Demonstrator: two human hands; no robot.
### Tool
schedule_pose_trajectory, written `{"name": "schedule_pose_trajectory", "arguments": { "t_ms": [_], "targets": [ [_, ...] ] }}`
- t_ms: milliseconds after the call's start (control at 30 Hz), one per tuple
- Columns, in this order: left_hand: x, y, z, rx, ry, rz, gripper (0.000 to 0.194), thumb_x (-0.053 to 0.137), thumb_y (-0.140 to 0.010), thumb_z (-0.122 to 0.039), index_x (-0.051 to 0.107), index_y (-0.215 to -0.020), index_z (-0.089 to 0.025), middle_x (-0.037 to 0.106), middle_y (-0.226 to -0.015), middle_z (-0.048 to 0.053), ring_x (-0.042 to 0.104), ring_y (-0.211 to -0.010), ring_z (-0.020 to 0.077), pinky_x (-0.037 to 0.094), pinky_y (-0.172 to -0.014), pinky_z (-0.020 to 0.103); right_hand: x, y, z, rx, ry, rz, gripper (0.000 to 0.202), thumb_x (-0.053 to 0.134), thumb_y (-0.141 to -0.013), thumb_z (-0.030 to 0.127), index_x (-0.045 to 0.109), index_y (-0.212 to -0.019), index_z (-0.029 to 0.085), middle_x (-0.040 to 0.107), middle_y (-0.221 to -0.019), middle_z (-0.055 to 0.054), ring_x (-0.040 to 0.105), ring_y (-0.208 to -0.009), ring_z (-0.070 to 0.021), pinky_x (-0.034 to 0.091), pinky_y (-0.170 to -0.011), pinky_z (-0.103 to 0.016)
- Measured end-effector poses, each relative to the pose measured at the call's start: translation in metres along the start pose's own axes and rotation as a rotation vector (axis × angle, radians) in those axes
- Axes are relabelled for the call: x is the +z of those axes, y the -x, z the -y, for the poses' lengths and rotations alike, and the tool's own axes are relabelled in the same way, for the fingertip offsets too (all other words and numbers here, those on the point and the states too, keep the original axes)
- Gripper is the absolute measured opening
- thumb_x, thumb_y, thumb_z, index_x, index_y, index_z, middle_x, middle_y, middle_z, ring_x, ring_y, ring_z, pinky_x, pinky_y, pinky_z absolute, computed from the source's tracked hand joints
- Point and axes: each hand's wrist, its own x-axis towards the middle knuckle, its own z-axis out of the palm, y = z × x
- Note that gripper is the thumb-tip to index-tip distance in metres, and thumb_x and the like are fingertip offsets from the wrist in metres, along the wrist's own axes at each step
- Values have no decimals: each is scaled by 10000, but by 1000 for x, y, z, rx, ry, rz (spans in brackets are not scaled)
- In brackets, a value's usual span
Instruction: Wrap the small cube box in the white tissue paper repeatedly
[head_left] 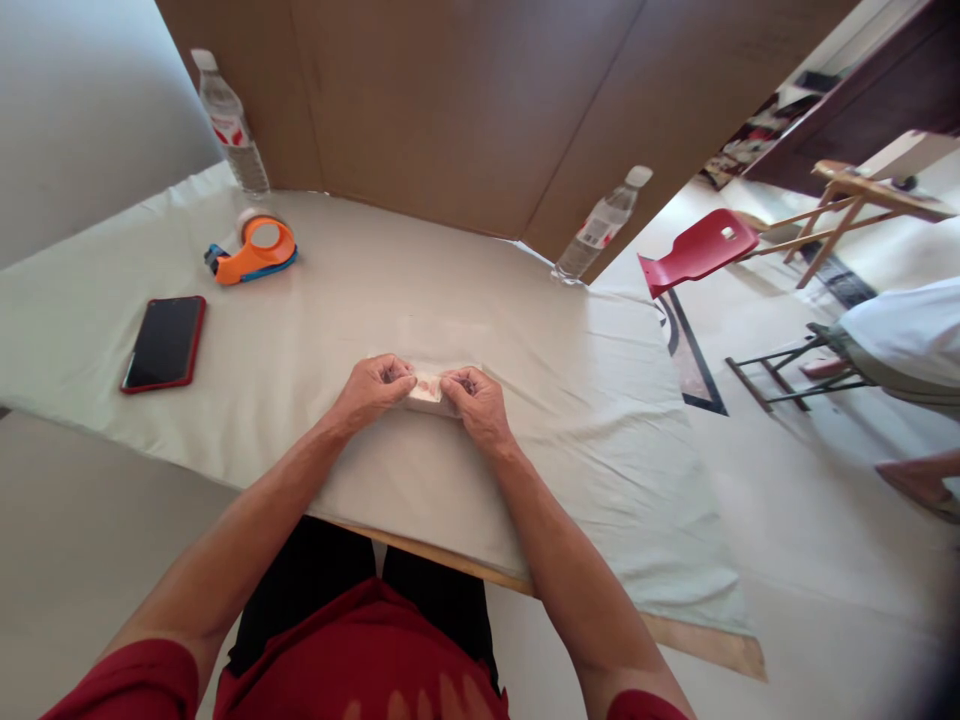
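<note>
A small pale box-like packet [427, 404] with a reddish-brown mark on top lies near the front of the cloth-covered table. At its left end, my left hand [377, 386] is closed, with thumb and forefinger pinched at the top edge. My right hand [478, 402] pinches the other end in the same way, its fingertips a short gap from the left ones. The curled fingers hide both ends of the packet, so its full shape and whether it is unfolded there cannot be made out.
An orange and blue tape dispenser [259, 250] and a red-cased phone [164, 343] lie to the left. Water bottles stand at back left [234, 130] and back right [604, 225] against a cardboard panel [427, 110]. A red chair [701, 250] and a seated person [911, 340] are on the right.
</note>
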Motion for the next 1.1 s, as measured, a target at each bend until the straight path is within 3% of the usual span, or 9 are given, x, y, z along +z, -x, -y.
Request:
{"name": "schedule_pose_trajectory", "arguments": {
  "t_ms": [433,633,867,1100],
  "targets": [
    [-2,0,0,21,-18,35,241,670,-672,-384,564,-653,-168,751,-990,96,642,-798,160,482,-709,262,4,-3,0,17,-23,11,230,671,-742,424,616,-714,202,537,-586,45,462,-540,-108,412,-561,-259],
    [-2,1,-2,-1,12,37,259,684,-659,-396,560,-667,-169,742,-983,86,592,-707,131,446,-624,237,4,-3,-1,13,-15,0,241,666,-731,437,598,-696,208,528,-586,44,455,-546,-111,397,-553,-258],
    [-5,-1,2,7,-22,27,354,709,-649,-385,667,-932,-176,653,-750,-6,514,-594,115,399,-558,225,5,-2,0,8,-1,-9,252,670,-729,456,614,-708,211,564,-621,29,477,-584,-121,408,-571,-259],
    [-3,0,-1,-18,-29,46,387,712,-669,-434,685,-942,-162,595,-665,-27,478,-555,105,367,-524,222,5,-3,-3,6,-20,-7,257,684,-742,451,615,-714,205,525,-589,50,452,-563,-111,400,-571,-257]
  ]
}}
